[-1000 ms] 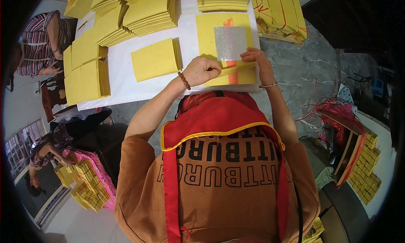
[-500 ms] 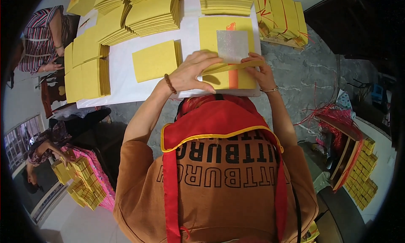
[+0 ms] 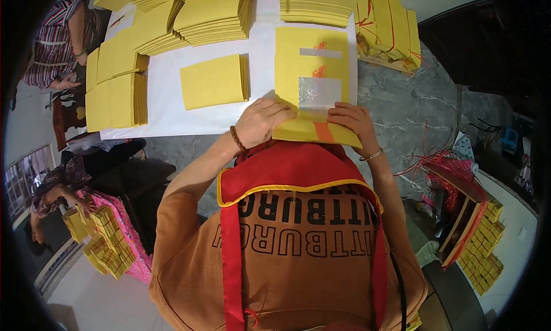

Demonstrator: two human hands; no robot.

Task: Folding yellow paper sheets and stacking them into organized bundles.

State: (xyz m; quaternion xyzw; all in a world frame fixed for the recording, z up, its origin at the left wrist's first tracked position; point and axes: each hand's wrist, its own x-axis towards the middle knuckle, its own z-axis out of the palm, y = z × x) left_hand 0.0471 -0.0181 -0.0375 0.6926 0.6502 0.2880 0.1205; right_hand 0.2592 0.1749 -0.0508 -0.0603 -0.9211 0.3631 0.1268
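A stack of yellow paper sheets point(image 3: 283, 61) lies at the table's near right corner, with silver patches and orange prints on top. Across its near end is a folded yellow sheet point(image 3: 295, 131) with an orange band, its lower edge reaching over the table edge toward my apron. My left hand point(image 3: 259, 123) grips the sheet's left end with fingers bent over it. At the right end, my right hand point(image 3: 354, 123) is closed on the same sheet, fingers lying on top. Both thumbs are hidden. Left of the hands rests a small folded yellow bundle point(image 3: 211, 82).
Piles of folded yellow paper point(image 3: 209, 18) cover the table's far and left sides. A tied yellow bundle point(image 3: 390, 29) stands beyond the right edge. Red strings point(image 3: 442, 167) hang over a wooden stand at right. Two other people are at left, one in a striped top point(image 3: 54, 38).
Both hands have come down toward me with the yellow sheet, which now lies folded at the near edge. A second silver strip and orange print show on the stack.
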